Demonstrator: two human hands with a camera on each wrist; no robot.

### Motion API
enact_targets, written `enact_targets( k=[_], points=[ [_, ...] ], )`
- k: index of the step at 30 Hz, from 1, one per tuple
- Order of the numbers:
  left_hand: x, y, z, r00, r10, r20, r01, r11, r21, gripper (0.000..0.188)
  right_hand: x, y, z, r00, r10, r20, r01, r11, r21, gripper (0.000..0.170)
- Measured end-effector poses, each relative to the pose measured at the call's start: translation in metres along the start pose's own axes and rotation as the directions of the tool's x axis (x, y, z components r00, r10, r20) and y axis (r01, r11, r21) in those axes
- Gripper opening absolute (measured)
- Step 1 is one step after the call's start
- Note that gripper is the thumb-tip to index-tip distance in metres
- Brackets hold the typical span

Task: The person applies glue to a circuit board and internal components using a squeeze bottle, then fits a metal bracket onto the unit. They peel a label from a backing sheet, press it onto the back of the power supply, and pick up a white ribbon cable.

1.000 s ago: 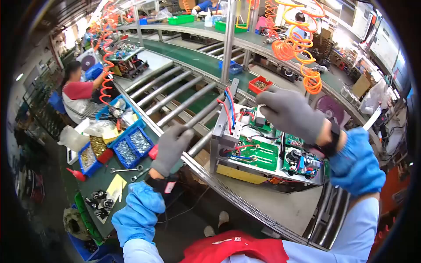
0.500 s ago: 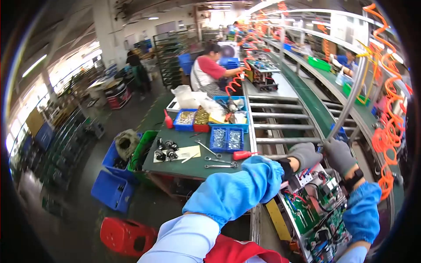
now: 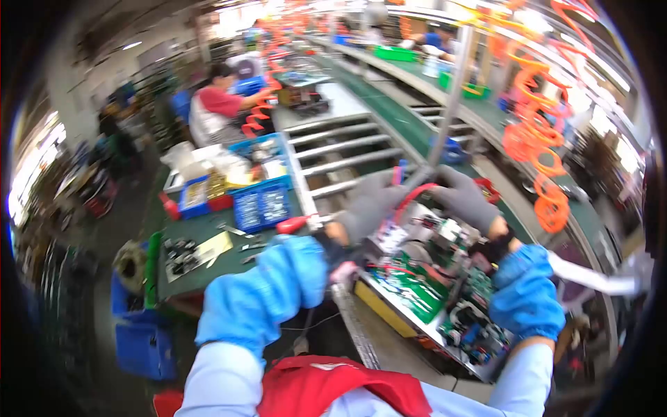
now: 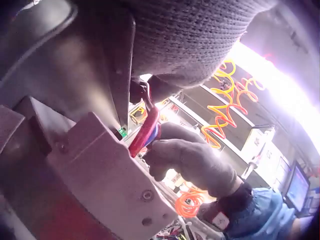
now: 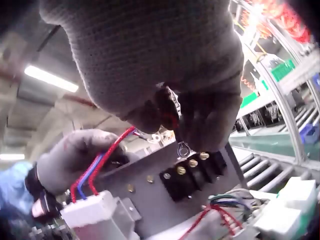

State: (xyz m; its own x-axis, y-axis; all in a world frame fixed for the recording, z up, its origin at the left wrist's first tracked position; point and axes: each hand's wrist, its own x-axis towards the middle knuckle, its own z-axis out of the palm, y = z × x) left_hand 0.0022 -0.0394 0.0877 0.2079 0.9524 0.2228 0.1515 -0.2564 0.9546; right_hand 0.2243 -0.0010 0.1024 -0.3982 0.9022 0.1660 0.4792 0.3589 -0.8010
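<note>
Both gloved hands meet at the upright metal panel (image 5: 150, 212) of an electronics unit. My right hand (image 3: 464, 198) pinches a ring terminal (image 5: 184, 150) close over a black terminal block (image 5: 182, 184) with brass screws. Red and blue wires (image 4: 146, 132) run up to its fingers in the left wrist view. My left hand (image 3: 375, 205) is at the panel's other side; its fingertips are partly hidden, and I cannot tell whether they grip anything. Red and blue leads rise from a white block (image 5: 92, 215) beside it. Green circuit boards (image 3: 410, 295) fill the unit.
A red-handled tool (image 3: 295, 224) lies at the bench edge, left of my left hand. Beyond it stand blue bins of small hardware (image 3: 260, 207). Metal rollers (image 3: 347, 149) stretch ahead, and orange coiled hoses (image 3: 549, 174) hang on the right. Another person (image 3: 219, 108) sits farther back.
My hands were apart a second ago, the left near the bench edge and the right over the unit; they came together at the panel. The head view swung left, then partly back right.
</note>
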Motion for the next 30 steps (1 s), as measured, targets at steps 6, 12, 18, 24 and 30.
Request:
enact_targets(
  k=[6, 12, 18, 24, 30],
  points=[
    [0.007, -0.021, 0.002, 0.993, 0.112, -0.026, -0.108, 0.985, 0.137, 0.034, 0.013, 0.047, -0.004, 0.994, -0.028, -0.103, 0.001, 0.967, -0.253, 0.025],
    [0.003, -0.021, 0.003, 0.999, -0.008, -0.036, 0.015, 0.980, 0.197, 0.031, 0.021, 0.055, 0.009, 0.993, -0.020, -0.114, -0.009, 0.970, -0.244, 0.022],
    [0.000, -0.028, 0.008, 1.000, -0.025, -0.016, 0.026, 0.997, 0.074, 0.026, 0.017, 0.053, 0.015, 0.984, -0.062, -0.168, 0.016, 0.964, -0.264, 0.020],
    [-0.003, -0.028, 0.006, 0.999, 0.043, 0.030, -0.046, 0.995, 0.085, 0.029, 0.021, 0.067, 0.022, 0.948, -0.255, -0.192, 0.144, 0.879, -0.454, 0.030],
    [-0.003, -0.025, 0.006, 0.996, 0.045, 0.080, -0.052, 0.994, 0.092, 0.033, 0.018, 0.049, 0.012, 0.967, -0.048, -0.250, -0.093, 0.847, -0.523, 0.030]
  ],
)
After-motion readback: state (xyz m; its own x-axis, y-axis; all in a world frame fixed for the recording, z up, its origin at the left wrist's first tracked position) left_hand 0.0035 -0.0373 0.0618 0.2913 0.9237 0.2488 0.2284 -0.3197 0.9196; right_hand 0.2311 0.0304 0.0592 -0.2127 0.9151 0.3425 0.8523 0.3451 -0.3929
